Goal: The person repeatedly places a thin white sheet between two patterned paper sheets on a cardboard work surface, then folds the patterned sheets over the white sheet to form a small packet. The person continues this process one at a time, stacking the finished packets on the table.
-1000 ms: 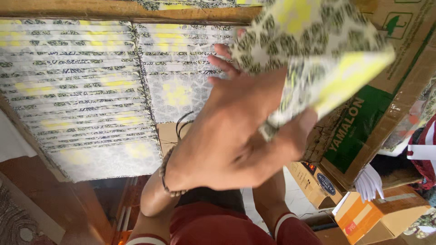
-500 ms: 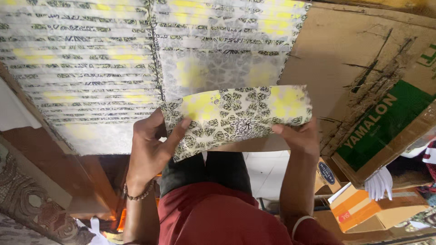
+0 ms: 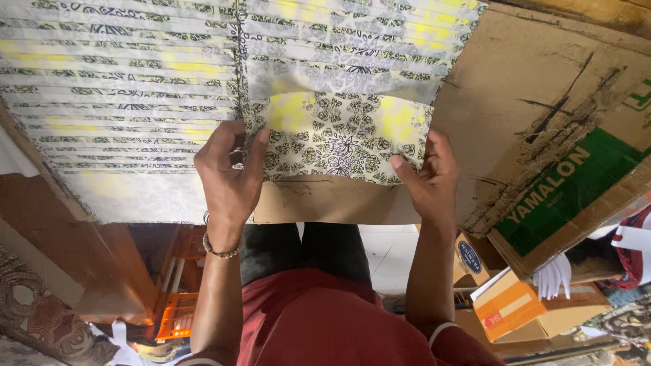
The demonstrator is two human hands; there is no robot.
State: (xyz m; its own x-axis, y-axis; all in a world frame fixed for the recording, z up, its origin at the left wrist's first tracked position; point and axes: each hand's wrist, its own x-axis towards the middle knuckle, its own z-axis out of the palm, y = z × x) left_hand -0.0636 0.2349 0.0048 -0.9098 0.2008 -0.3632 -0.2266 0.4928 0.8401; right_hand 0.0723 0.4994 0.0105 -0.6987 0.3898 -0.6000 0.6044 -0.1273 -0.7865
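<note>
- Two hands hold one folded patterned cloth packet point(image 3: 342, 139), white with black floral print and yellow patches, at the centre of the view.
- The packet's long axis runs from 9 o'clock to 3 o'clock, lying flat on a brown cardboard sheet point(image 3: 529, 115).
- The left hand point(image 3: 229, 177) is closed on the packet's 9 o'clock end, thumb on top, fingers curled under the edge.
- The right hand point(image 3: 426, 177) pinches the 4 o'clock corner, thumb on the cloth, fingers beneath; both hands sit equally near.
- At 12 o'clock the packet meets a stack of like packets point(image 3: 352, 47), overlapping in a row.
- At 10 o'clock lies a second row point(image 3: 122, 102) of the same cloth.
- At 4 o'clock stand a green-printed carton point(image 3: 576, 196) and a small orange box point(image 3: 512, 308).
</note>
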